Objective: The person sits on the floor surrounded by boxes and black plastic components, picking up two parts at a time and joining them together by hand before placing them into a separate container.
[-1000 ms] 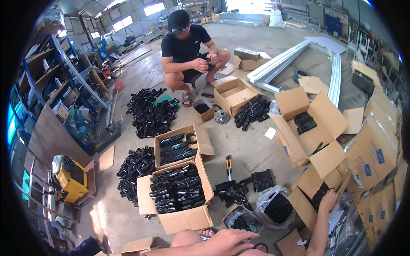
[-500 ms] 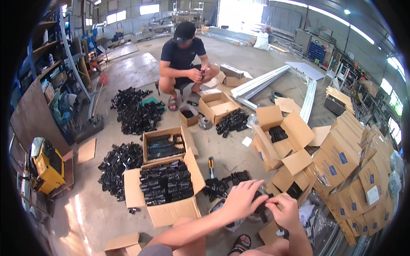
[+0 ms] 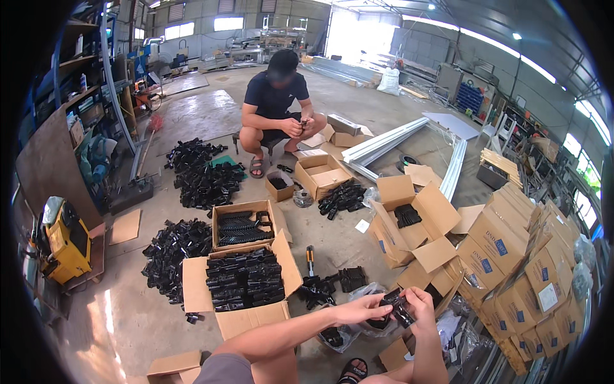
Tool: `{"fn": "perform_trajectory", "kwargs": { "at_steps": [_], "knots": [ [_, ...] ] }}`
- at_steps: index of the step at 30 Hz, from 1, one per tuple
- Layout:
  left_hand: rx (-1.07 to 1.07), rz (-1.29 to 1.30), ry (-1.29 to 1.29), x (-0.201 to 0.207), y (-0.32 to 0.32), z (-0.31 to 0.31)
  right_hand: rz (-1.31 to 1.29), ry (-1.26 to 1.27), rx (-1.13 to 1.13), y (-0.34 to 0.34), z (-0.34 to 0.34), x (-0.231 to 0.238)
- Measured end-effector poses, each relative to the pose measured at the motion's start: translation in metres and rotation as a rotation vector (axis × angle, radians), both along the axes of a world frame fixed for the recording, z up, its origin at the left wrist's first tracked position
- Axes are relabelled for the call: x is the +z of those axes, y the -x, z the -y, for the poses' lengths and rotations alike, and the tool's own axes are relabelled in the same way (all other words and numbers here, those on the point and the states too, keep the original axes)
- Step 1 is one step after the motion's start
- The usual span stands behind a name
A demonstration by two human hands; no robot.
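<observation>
Left hand (image 3: 358, 310): fingers were closed on the left side of the black part (image 3: 401, 312).
Right hand (image 3: 419, 308): fingers gripped the same piece from the right.
Work position: the item was suspended between both hands.
Clear plastic bag (image 3: 349, 340): sat on the floor (image 3: 342, 240) near the left hand, containing black pieces.
Packed carton (image 3: 252, 318): stood open, left of the hands, holding rowed black parts (image 3: 246, 276).
Loose pile (image 3: 176, 262): lay left of this carton.
Co-worker (image 3: 275, 99): sat low beyond the cartons.
</observation>
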State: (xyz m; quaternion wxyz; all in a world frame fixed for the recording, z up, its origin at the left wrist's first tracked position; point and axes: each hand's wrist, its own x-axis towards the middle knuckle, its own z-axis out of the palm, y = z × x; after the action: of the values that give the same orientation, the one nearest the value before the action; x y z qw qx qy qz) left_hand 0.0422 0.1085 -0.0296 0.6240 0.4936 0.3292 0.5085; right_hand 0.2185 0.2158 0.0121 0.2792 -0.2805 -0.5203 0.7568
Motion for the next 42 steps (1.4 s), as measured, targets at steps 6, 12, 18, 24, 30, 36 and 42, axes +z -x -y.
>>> {"fn": "perform_trajectory", "kwargs": {
  "at_steps": [6, 12, 18, 24, 30, 36, 42],
  "knots": [
    [-0.053, 0.251, 0.167, 0.005, 0.001, 0.008, -0.049, 0.095, -0.054, 0.010, -0.001, -0.011],
    [0.152, -0.020, 0.124, -0.023, -0.006, 0.001, -0.019, 0.113, -0.091, 0.022, 0.008, -0.018],
    [0.638, -0.527, 0.019, -0.019, -0.003, 0.001, 0.019, 0.036, -0.428, 0.042, 0.013, -0.032],
    [0.602, -0.529, 0.117, 0.000, 0.000, -0.001, 0.055, -0.053, -0.441, 0.042, 0.013, -0.033],
    [0.580, -0.122, 0.074, -0.023, -0.003, -0.012, 0.147, -0.131, -0.512, 0.039, 0.015, -0.037],
    [0.405, 0.123, 0.238, -0.009, 0.007, -0.010, 0.033, -0.162, -0.611, 0.043, 0.016, -0.030],
    [0.309, 0.135, 0.255, -0.006, 0.007, -0.010, 0.112, -0.251, -0.619, 0.042, 0.018, -0.026]
  ]
}}
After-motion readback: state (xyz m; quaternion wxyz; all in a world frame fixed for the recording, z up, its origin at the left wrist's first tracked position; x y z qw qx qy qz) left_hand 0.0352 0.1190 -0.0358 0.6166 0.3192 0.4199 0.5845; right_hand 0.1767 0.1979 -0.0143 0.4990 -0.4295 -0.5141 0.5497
